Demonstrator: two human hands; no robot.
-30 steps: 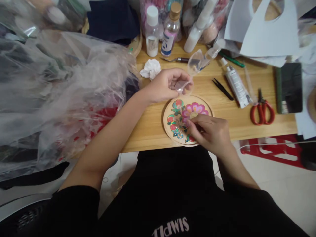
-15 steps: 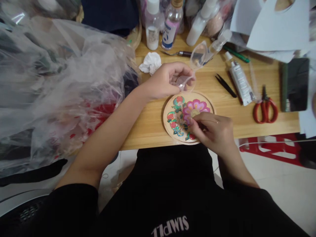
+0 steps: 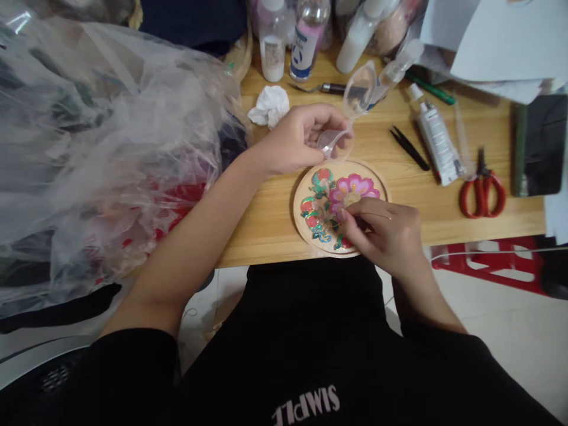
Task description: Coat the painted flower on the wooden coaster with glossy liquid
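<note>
My left hand [image 3: 306,136] is wrapped round a small clear plastic cup [image 3: 331,143], tilted, with its hinged lid [image 3: 359,92] standing open behind it. Below the cup lies a round wooden plate [image 3: 304,229] bearing a pink flower [image 3: 355,188] and several red and green floral pieces [image 3: 323,182]. Over the plate's right part is my right hand [image 3: 381,234], its thumb and forefinger pinched together near the flower's lower edge. What the pinch holds, if anything, is too small to make out.
Crumpled white tissue [image 3: 270,106], bottles [image 3: 306,41], black tweezers [image 3: 409,148], a white tube [image 3: 437,139], red-handled pliers [image 3: 482,192] and a dark phone [image 3: 539,145] lie around the plate. Clear plastic sheeting [image 3: 155,118] is heaped at the left; papers [image 3: 501,47] are at the back right.
The view has shifted slightly, so the tabletop things sit a little higher and those at the right farther right. Both hands keep nearly the same pose.
</note>
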